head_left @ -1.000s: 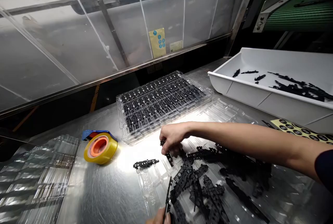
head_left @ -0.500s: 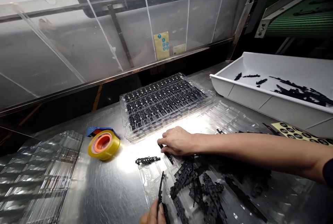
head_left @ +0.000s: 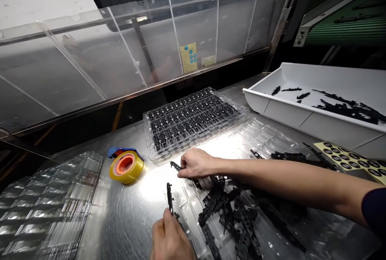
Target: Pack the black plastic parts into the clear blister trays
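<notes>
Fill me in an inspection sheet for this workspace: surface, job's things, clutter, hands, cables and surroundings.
Surface: scratched metal table, bright glare near the middle.
Job's things: loose black parts heaped over clear plastic; filled tray beyond them, black parts in rows; white bin at right with more parts inside.
Clutter: yellow tape roll, stacked clear trays at left, sticker sheet by the bin.
Hands: left hand grips one black part roughly upright; right hand has fingers on another, grip partly hidden.
Cables: nothing seen.
Surroundings: see-through panel with yellow label behind; green ribbed surface upper right.
</notes>
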Motion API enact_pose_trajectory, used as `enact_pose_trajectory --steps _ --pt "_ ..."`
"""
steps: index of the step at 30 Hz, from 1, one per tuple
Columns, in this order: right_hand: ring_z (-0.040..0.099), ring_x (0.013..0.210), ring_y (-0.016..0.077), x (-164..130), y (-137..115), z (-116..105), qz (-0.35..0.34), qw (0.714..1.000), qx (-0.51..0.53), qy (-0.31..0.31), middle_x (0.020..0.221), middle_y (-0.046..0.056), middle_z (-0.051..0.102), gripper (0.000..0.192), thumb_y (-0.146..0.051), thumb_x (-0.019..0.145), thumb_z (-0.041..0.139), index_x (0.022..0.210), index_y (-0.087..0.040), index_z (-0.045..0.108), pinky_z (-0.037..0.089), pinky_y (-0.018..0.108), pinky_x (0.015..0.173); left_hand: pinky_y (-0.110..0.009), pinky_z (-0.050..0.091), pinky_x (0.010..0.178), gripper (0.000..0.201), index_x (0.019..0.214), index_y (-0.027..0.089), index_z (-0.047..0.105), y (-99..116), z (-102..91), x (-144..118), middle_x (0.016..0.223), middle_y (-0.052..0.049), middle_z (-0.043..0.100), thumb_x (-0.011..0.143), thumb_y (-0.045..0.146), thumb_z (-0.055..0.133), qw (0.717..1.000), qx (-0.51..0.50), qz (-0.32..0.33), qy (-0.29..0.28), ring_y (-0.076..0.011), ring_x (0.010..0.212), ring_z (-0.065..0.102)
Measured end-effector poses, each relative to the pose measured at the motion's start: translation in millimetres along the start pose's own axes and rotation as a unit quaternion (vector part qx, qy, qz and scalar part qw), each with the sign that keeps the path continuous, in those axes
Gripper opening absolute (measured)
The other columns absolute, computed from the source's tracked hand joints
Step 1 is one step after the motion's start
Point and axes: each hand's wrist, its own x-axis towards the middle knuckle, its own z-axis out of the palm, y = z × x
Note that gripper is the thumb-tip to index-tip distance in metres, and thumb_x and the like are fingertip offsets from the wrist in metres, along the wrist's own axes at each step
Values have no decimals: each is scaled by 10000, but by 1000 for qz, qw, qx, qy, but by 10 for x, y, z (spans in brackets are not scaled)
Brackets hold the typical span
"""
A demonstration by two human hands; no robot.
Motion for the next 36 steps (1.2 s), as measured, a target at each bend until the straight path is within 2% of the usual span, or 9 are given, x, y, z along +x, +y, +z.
enact_pose_trajectory --steps 2,5,8,13,17,21,27,33,36 --pt "594 595 167 -75 28 -42 22 998 -47 -18 677 53 667 369 -496 746 637 775 -136 715 358 242 484 -277 409 527 269 1001 196 659 98 -45 146 849 -18 657 914 192 405 997 61 21 -42 -156 639 621" --pt "617 627 198 -118 48 0 11 994 -110 -16 689 92 679 467 -576 767 598 772 -124 715 374 258 502 -280 416 573 394 942 159 650 230 -158 365 870 -43 626 906 81 265 976 76 74 -191 -171 715 649" --pt "648 694 239 -108 56 77 -23 986 -164 14 748 135 697 480 -558 832 527 811 -117 716 410 282 545 -295 432 609 507 1004 127 630 324 -307 541 976 -87 612 880 25 149 943 61 96 -311 -202 803 670" --pt "661 797 256 -124 87 142 -123 972 -191 53 908 98 710 331 -449 857 535 970 -176 683 456 304 608 -323 448 645 530 1187 177 558 367 -441 689 1037 -102 584 895 60 132 911 71 102 -393 -232 838 677" --pt "651 732 244 -143 121 149 -152 957 -237 70 871 105 693 340 -422 902 464 980 -152 656 454 307 575 -327 423 624 555 1272 235 514 284 -399 713 1056 -100 574 903 98 123 910 62 90 -400 -230 812 674" --pt "641 743 218 -115 160 144 -230 942 -239 47 873 64 680 287 -389 908 464 1019 -193 641 435 287 563 -324 393 614 587 1354 308 444 211 -346 715 1084 -90 547 902 108 127 901 44 105 -419 -223 813 669" --pt "636 767 229 -52 170 196 -196 935 -281 87 868 94 671 404 -417 973 363 912 -132 643 435 304 572 -322 373 602 576 1267 289 534 169 -300 684 1031 -81 539 902 113 124 908 36 92 -408 -205 754 661" --pt "618 774 222 -145 145 102 -254 928 -265 63 886 59 659 331 -454 894 494 1023 -174 616 421 296 545 -313 368 582 520 1244 283 562 -23 -59 464 1079 -50 589 947 212 141 950 -16 12 -311 -149 628 596" --pt "613 766 216 -162 102 108 -254 929 -264 52 890 75 664 262 -366 872 509 987 -162 626 418 293 548 -308 399 624 472 1196 261 601 -107 24 351 1083 -43 620 963 322 196 968 -83 -60 -229 -166 723 606"
